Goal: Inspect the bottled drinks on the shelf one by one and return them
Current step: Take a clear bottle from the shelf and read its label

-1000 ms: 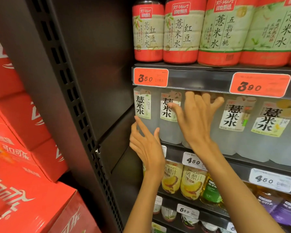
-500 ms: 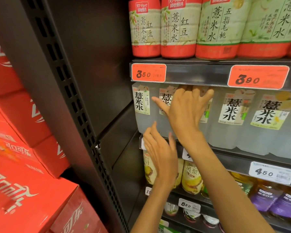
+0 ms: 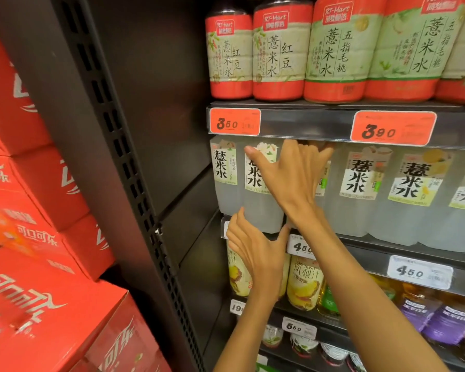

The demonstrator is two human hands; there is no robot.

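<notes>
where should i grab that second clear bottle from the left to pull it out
Grip the second clear bottle round its upper body, coming straight in from the front. It stands upright, packed between neighbours, so only its front face is free. The right hand spans that part now; the left hand is near its base.

Translucent plastic bottles (image 3: 263, 200) with paper labels sit on matt dark metal shelving (image 3: 306, 124).
</notes>
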